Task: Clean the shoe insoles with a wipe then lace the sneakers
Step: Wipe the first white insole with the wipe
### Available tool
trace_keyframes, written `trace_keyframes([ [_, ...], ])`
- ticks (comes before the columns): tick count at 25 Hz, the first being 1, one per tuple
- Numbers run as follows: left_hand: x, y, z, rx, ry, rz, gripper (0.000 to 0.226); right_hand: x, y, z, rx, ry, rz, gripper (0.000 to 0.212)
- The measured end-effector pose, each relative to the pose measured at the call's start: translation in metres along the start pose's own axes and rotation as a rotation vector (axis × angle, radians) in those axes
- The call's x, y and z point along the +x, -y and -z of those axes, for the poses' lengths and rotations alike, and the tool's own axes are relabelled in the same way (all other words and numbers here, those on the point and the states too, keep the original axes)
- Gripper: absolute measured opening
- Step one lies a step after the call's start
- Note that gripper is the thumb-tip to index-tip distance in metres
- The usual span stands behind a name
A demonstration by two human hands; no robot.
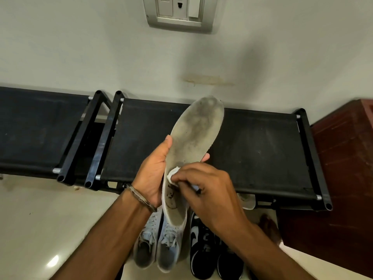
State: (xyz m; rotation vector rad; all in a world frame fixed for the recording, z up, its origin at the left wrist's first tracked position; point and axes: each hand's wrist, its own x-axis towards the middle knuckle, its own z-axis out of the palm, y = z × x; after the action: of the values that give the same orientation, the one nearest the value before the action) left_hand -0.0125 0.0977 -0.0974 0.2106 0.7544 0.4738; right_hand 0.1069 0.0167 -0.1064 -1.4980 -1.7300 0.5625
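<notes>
My left hand point(154, 171) grips a long, dirty grey insole point(196, 136) from behind, holding it upright over the shoe rack with its toe end pointing up. Dark smudges cover its upper half and there are marks near the heel. My right hand point(203, 187) pinches a small white wipe point(172, 174) and presses it against the middle of the insole. On the floor below stand a pair of light blue-white sneakers point(161, 245) and a pair of black-and-white sneakers point(210, 251), toes toward me.
A black fabric-topped shoe rack point(262, 150) stands against the wall, with a second rack point(36, 128) to its left. A dark red-brown cabinet point(343, 178) stands at the right. A pale shoe point(247, 200) peeks from under the rack. A switch plate point(179, 13) hangs on the wall.
</notes>
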Motion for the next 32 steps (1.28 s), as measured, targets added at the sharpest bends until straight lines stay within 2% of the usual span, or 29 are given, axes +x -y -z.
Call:
trace_keyframes([
  [3,-0.001,-0.002,0.002,0.033,0.009,-0.006,0.073,0.0,0.001,0.0,0.002,-0.01,0.037,0.016],
  [6,-0.001,0.01,-0.006,0.085,0.005,-0.015,0.068,0.003,-0.013,0.008,-0.191,-0.148,0.016,0.017],
  [8,0.001,0.019,-0.008,0.106,0.011,-0.034,0.062,0.008,-0.025,0.018,-0.233,-0.234,-0.056,0.016],
  [11,0.0,0.019,-0.007,0.13,0.039,-0.026,0.059,0.015,-0.034,0.031,-0.052,-0.316,-0.258,0.015],
  [13,-0.002,0.014,-0.01,0.155,0.08,-0.037,0.056,0.015,-0.033,0.032,0.008,-0.356,-0.305,0.016],
  [16,-0.003,0.012,-0.015,0.186,0.068,-0.075,0.056,0.013,-0.027,0.025,-0.014,-0.306,-0.235,0.013],
  [20,0.002,0.01,-0.009,0.088,0.01,-0.037,0.073,0.007,-0.012,0.005,0.022,-0.169,-0.105,0.016],
  [23,0.004,0.006,-0.003,0.054,-0.016,-0.015,0.073,0.002,0.0,-0.004,0.065,-0.147,-0.023,0.016],
  [27,-0.001,0.018,-0.011,0.076,0.11,0.016,0.063,0.009,-0.009,0.007,-0.054,-0.268,-0.041,0.016],
  [32,-0.002,0.025,-0.011,0.227,0.19,0.113,0.06,0.023,-0.042,0.044,-0.168,-0.474,-0.225,0.017],
])
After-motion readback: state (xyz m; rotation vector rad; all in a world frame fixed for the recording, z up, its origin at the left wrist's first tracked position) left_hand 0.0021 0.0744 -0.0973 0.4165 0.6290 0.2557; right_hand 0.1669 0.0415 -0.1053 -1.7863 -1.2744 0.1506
